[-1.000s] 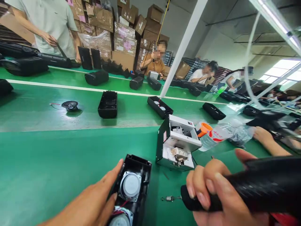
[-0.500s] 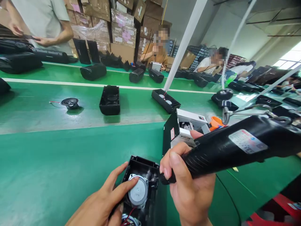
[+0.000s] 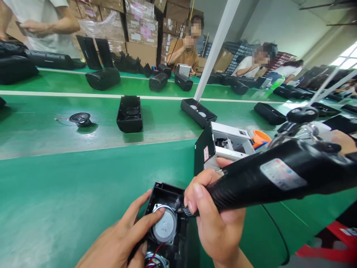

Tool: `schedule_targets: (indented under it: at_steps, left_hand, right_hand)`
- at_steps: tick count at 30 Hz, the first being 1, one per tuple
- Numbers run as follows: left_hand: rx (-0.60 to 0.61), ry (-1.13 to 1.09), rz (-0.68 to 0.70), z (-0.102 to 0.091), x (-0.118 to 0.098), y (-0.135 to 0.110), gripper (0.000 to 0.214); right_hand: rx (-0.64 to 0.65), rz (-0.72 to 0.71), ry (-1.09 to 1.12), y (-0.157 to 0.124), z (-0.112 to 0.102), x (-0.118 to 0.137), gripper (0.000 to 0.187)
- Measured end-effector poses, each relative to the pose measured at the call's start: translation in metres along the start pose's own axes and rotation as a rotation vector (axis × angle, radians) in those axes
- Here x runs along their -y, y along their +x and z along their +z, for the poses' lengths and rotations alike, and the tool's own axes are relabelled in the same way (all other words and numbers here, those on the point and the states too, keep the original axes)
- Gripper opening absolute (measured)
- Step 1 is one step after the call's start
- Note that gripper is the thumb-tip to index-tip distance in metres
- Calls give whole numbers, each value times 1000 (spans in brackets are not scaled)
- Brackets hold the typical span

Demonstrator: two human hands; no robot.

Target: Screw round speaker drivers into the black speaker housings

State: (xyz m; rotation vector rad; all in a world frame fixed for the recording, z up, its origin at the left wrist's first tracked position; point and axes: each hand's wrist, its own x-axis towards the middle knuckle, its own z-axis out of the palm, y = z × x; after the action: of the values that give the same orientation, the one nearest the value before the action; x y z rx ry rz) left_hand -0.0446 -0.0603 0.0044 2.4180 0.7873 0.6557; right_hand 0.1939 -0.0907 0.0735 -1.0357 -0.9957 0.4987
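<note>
A black speaker housing point(image 3: 167, 195) lies open on the green bench in front of me, with a round silver-backed speaker driver point(image 3: 165, 227) seated inside. My left hand point(image 3: 125, 238) presses on the driver's left edge with its fingers and steadies the housing. My right hand point(image 3: 216, 219) is wrapped round a black electric screwdriver point(image 3: 267, 176), whose tip sits at the driver's upper right corner inside the housing. A second driver with red wires shows at the bottom edge.
A white and black screw feeder box point(image 3: 223, 145) stands just behind my right hand, with an orange cap beside it. On the conveyor lie a loose speaker driver point(image 3: 80, 119) and open housings point(image 3: 129, 113). Other people work across the belt. A white post point(image 3: 217, 48) rises behind.
My right hand brought the screwdriver from the right down to the driver's upper right corner. My left hand's fingers moved onto the driver.
</note>
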Motion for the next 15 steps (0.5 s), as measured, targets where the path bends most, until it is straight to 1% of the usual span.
schedule_targets:
  at_steps: [3,6,8,10,12,15]
  left_hand:
    - [26,-9,-52,2,0,-1,81]
    - [37,-16,-121,2,-5,2,78]
    - [36,-20,-142,-2,-12,5,76]
    - [36,-38,-156,-9,-21,9,74]
    - [38,-62,-179,-16,-30,12,70]
    - [41,-97,-190,-23,-36,14,62]
  right_hand:
    - [22,10,-17,-5,-4,-6,53]
    - [62,28,17,-5,-4,-9,48]
    - [90,49,53,-5,-2,-10,44]
    - [110,60,80,-4,0,-9,38]
    - [109,55,87,-3,3,-6,28]
    - [97,30,76,-2,8,-1,15]
